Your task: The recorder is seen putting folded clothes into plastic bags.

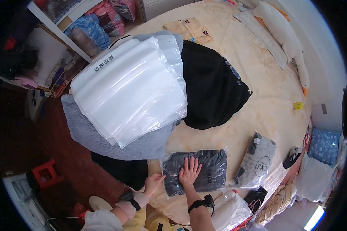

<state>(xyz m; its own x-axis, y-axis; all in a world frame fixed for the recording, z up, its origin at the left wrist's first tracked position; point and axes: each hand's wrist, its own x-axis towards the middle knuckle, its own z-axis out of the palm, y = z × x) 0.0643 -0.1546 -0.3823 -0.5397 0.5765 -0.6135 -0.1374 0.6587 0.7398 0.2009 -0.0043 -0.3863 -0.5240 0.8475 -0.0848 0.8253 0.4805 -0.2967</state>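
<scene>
On the near side of the bed point(279, 115): a bagged dark garment point(212, 169) lies flat, straight in front of the person, where both hands reach it without stretching.
Right hand point(189, 173): open, palm down, fingers spread across the clear film; a palm laid so wide would, I judge, share its pressure over the soft contents and hold the packet against the bedding.
Left hand point(154, 183): fingers drawn together at the packet's left edge, seemingly to take hold of the film there; from where I stand I cannot tell whether they actually pinch it.
Second packet point(255, 161): a grey garment in clear plastic, set at a slant to the right, apart from both hands, probably so that it leaves elbow room.
Plastic sleeves point(129, 88): a broad, loose stack of pale bags on the left, lying over grey fleece point(100, 140); likely put on top to be handy, since nothing covers them.
Black garment point(216, 84): spread beyond the packet, unbagged, partly tucked beneath the sleeves, whose overlap may help pin it.
Patterned cloth point(189, 30): at the far side, well away from the hands, perhaps simply out of the way.
</scene>
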